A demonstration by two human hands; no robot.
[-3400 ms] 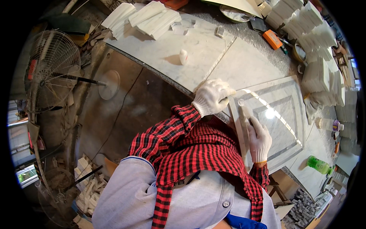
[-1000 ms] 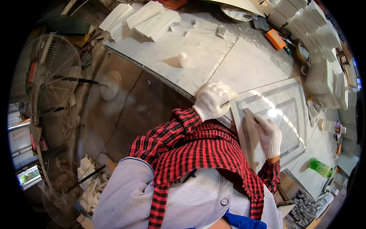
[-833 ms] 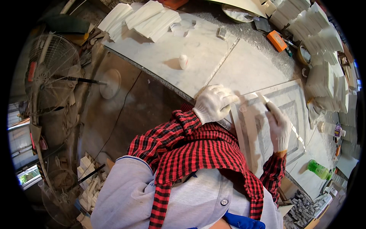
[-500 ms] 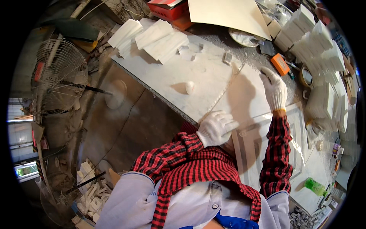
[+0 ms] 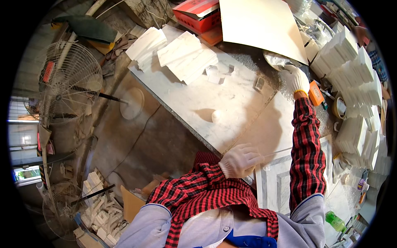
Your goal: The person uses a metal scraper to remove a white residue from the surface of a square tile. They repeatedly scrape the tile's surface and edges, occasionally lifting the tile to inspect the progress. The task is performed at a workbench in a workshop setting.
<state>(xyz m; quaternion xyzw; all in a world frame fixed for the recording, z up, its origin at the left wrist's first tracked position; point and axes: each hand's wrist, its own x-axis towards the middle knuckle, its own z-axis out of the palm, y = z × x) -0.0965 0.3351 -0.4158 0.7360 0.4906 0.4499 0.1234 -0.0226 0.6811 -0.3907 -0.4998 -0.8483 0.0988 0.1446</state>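
A worker's gloved right hand (image 5: 296,78) reaches to the rim of one pale dish (image 5: 273,60), its fingers bent and partly hidden, so whether they have hold of anything cannot be told, while the gloved left hand (image 5: 242,160) lies at the edge of the tabletop (image 5: 186,97), fingers loosely extended and nothing visible in its grasp. One grey-banded marble panel (image 5: 269,193) lies just beside the left hand's fingertips and beneath the right forearm. Just right of the right hand, one orange box (image 5: 316,93) bears dark print too small to read; farther ahead of it, one red basket (image 5: 202,22) shows dark marks on its side, also unclear. Well to the left hand's right stand one clear bottle with a purple label (image 5: 363,184) and one green bottle (image 5: 335,221). Ahead of the left hand are one small white bottle (image 5: 216,116) and two fanned piles of white slabs (image 5: 188,58)
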